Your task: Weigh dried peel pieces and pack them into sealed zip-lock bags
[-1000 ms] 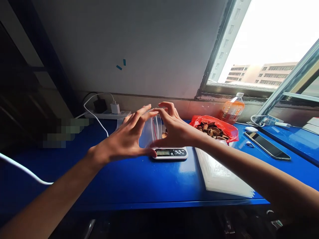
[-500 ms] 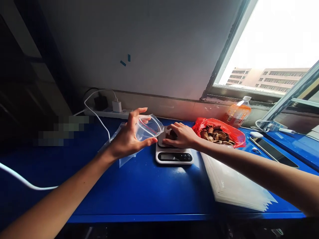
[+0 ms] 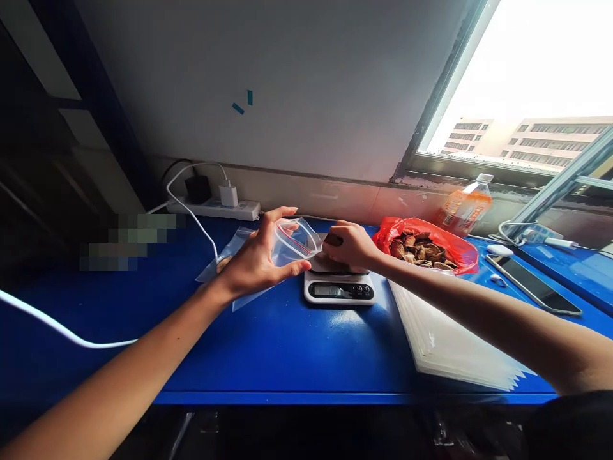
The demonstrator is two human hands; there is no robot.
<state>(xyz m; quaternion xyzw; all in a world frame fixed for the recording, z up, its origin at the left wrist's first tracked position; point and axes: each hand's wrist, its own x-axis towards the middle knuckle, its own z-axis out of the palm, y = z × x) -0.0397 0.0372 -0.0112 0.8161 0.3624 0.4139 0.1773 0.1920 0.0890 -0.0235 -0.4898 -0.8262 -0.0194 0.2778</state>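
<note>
Right hand [image 3: 352,246] has risen off the scale [image 3: 340,294], fingers pinching brown slices [image 3: 332,240]; left hand [image 3: 253,265] holds the bag [image 3: 297,241] open; a loose pinch could spill slices

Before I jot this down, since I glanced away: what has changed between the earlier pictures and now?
The right hand has left the clear bag, moved right to the scale and taken a brown piece in its grip. The left hand is still at the clear bag. The scale, red bag, bottle and phone stayed put.
</note>
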